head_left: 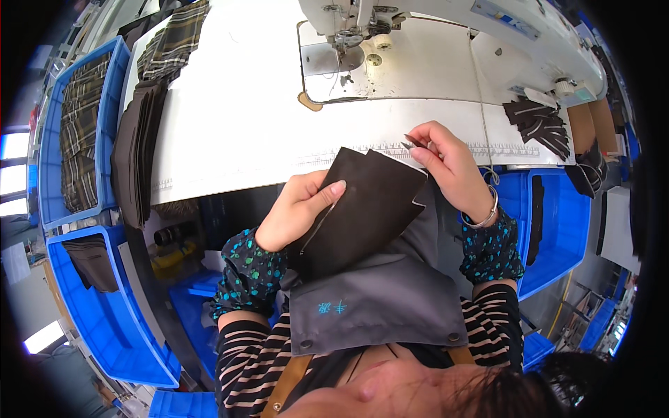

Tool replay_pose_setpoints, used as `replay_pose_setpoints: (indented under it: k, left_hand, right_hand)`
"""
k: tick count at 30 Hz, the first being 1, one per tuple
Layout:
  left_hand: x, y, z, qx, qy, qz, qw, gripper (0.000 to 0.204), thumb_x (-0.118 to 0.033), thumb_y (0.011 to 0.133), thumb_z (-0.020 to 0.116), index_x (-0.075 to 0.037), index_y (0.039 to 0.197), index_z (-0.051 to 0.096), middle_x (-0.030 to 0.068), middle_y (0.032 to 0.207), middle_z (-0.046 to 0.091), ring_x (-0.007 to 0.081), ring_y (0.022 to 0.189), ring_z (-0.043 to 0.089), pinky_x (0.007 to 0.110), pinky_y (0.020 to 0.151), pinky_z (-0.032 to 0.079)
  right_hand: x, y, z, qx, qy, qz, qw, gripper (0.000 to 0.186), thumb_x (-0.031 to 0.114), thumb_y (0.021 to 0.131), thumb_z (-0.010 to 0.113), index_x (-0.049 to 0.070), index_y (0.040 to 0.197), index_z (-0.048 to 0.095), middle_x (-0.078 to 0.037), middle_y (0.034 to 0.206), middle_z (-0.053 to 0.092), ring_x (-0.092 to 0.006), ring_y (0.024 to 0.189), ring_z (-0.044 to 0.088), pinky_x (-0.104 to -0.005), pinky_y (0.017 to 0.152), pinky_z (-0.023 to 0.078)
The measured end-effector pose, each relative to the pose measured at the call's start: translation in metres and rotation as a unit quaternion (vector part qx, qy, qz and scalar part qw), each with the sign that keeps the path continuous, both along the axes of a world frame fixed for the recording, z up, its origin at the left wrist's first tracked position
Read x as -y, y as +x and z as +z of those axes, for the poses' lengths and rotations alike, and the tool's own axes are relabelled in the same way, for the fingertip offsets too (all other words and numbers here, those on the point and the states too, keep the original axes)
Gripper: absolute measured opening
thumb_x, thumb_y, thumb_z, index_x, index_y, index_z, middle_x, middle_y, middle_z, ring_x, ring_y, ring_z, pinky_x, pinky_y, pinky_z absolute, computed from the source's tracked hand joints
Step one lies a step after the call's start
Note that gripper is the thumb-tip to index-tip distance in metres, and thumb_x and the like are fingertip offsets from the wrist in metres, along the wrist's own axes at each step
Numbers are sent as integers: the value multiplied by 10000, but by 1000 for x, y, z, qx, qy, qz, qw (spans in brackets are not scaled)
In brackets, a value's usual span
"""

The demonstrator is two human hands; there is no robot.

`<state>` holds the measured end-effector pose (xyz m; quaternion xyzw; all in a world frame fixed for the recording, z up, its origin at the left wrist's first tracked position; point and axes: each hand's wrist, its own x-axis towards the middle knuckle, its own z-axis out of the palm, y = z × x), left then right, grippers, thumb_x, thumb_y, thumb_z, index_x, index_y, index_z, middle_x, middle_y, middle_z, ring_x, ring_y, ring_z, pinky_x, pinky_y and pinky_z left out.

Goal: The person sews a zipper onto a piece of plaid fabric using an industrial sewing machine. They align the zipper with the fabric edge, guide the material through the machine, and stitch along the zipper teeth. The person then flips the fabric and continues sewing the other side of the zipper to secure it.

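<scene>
The person holds a dark brown cloth piece before the grey apron, at the table's front edge. It looks flat and matt, with a stepped top, a notch at 3 o'clock and a thin pale line towards 8. The left hand grips its left side, thumb on top; the right hand, at 2 o'clock, pinches a small pointed tool, too small for me to identify. The sewing machine looms at 12, its arm reaching towards 2. A cord crosses the tabletop between 1 and 2; dark offcuts lie at 2. A dark cloth stack drapes over the table's left edge, between 9 and 10.
</scene>
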<state>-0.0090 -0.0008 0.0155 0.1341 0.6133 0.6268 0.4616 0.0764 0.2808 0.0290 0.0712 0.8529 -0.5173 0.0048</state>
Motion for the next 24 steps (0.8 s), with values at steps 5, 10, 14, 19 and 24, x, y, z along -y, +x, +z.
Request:
replay_pose_setpoints:
  k: [5, 10, 14, 19, 24]
  left_hand:
    - [3, -2, -4, 41, -1, 2, 999, 336, -219, 1144, 525, 59, 1252, 680, 37, 1058, 751, 72, 910, 673, 249, 825, 544]
    - [5, -2, -4, 48, 9, 8, 999, 334, -222, 1144, 524, 56, 1246, 678, 39, 1072, 752, 72, 925, 678, 245, 834, 543]
    - [9, 0, -10, 39, 14, 16, 999, 335, -226, 1141, 530, 55, 1252, 676, 32, 1067, 752, 67, 914, 678, 241, 830, 542]
    - [2, 3, -4, -32, -12, -7, 999, 322, -201, 1133, 548, 62, 1271, 673, 14, 1037, 746, 52, 898, 651, 234, 820, 532]
    - [-3, 6, -13, -189, -52, -31, 980, 292, -170, 1119, 575, 73, 1244, 679, 41, 992, 712, 91, 893, 616, 266, 825, 516]
  right_hand:
    - [-1, 0, -4, 4, 2, -7, 1000, 199, 125, 1024, 667, -8, 1166, 625, -104, 1028, 676, -191, 919, 630, -328, 851, 519]
    - [-2, -1, -6, -13, 41, -14, 999, 191, 116, 1015, 667, -3, 1158, 627, -120, 1011, 665, -221, 904, 640, -341, 830, 522]
    - [-23, -2, -14, -85, 163, -59, 981, 213, 111, 984, 688, 21, 1170, 636, -136, 1038, 651, -298, 925, 672, -376, 802, 533]
    - [-93, -21, -34, -180, 410, -208, 869, 302, 92, 950, 691, 52, 1246, 648, -151, 1165, 650, -393, 1035, 661, -456, 855, 547]
    - [-133, -27, -44, -204, 448, -253, 833, 407, 58, 920, 685, 38, 1324, 644, -166, 1230, 635, -401, 1111, 638, -475, 931, 545]
